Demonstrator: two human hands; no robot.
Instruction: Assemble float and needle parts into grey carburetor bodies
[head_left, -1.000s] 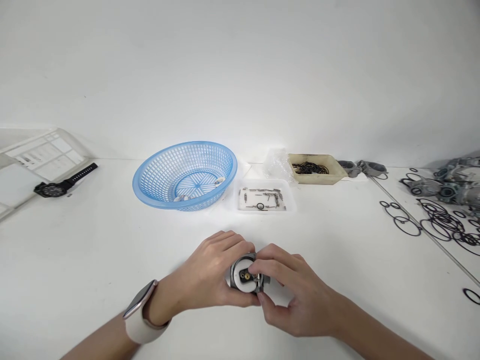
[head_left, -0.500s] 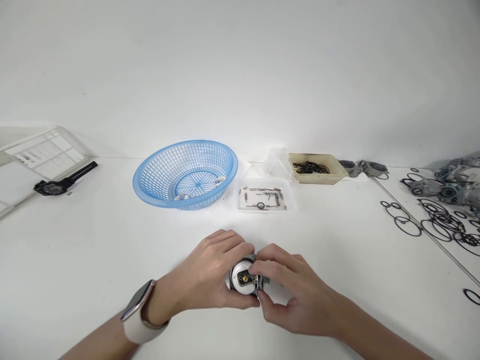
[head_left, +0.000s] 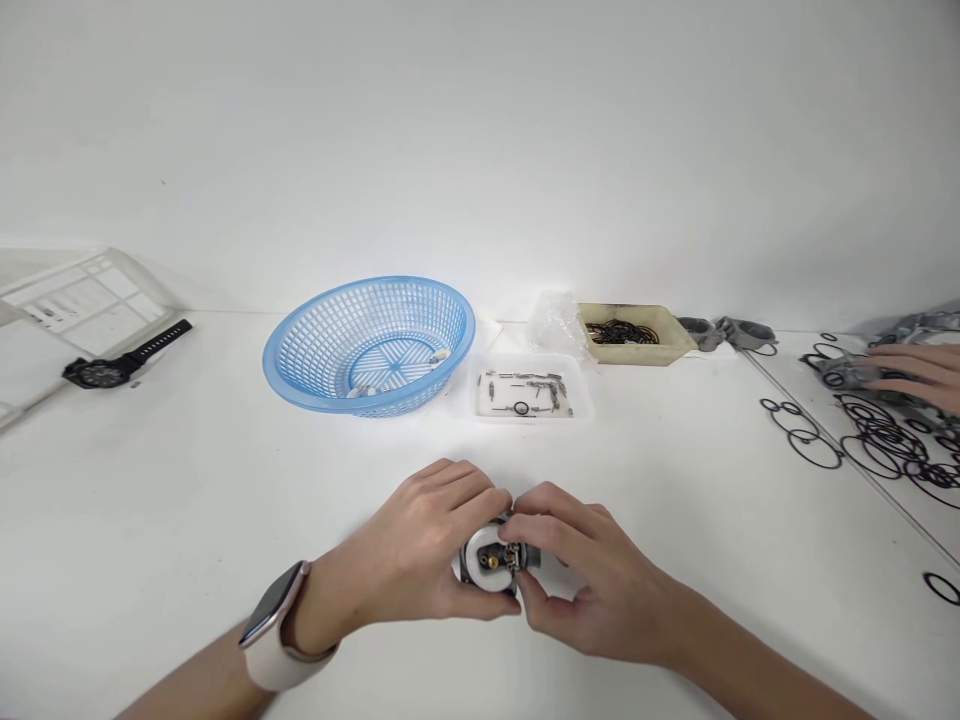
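A small grey metal carburetor (head_left: 532,556) is held low over the table, its open underside facing me. A white horseshoe-shaped float (head_left: 480,575) sits in it around a brass jet (head_left: 493,562). My left hand (head_left: 439,550) wraps round the carburetor from the left, thumb below and fingers above. From the right, my right hand (head_left: 592,580) closes in on it; the index fingertip touches by the float's hinge end and the thumb presses the lower right side. Whether a small pin is between those fingertips is too small to tell.
Behind are a blue basket (head_left: 276,375) with a few white pieces, a clear tray (head_left: 585,405) of small metal parts, and a yellowish box (head_left: 660,352) of black rings. A black watch (head_left: 101,373) lies left. At right, another person's hand (head_left: 919,372) reaches over metal parts and O-rings (head_left: 870,455).
Another person's hand has come in at the right edge over the metal parts. My hands keep their hold; the carburetor has tilted slightly and my right fingertips have shifted a little.
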